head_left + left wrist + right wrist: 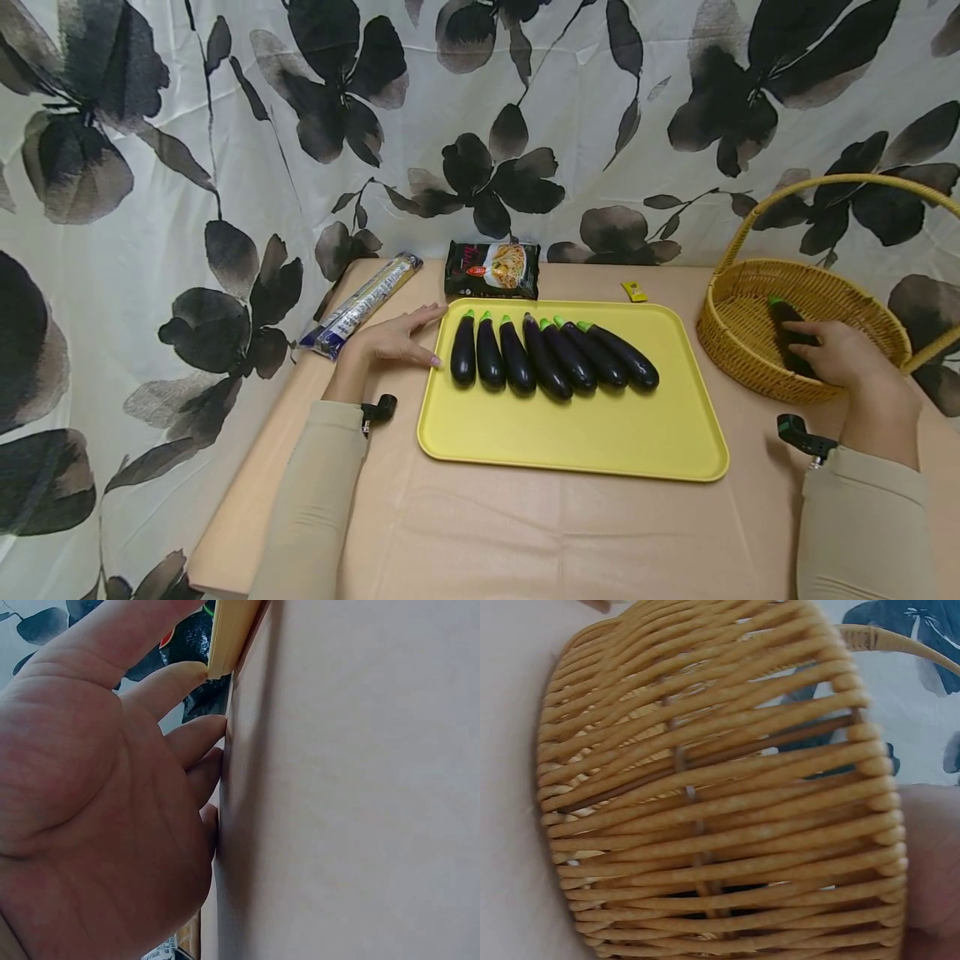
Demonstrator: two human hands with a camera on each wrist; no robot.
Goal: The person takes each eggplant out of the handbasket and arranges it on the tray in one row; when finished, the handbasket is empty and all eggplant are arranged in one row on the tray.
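On the yellow tray [570, 437], several dark purple eggplants [543, 354] lie side by side, green stem ends towards the back. My left hand [393, 337] rests at the tray's left edge, thumb and fingertips touching its rim. The left wrist view shows this palm [112, 795] with fairly straight fingers against the tray's corner. Inside the wicker basket [757, 367], my right hand [851, 354] grips one more eggplant [783, 317]. From the right wrist, the basket wall [720, 780] hides the fingers and most of that eggplant; part of the hand [934, 862] shows.
A black noodle packet [492, 269] stands behind the tray. Left of it lies a long silver and blue packet [363, 307], and a small yellow sachet [633, 291] is at the back right. The basket's tall handle [832, 179] arches over it. A floral curtain hangs behind the table.
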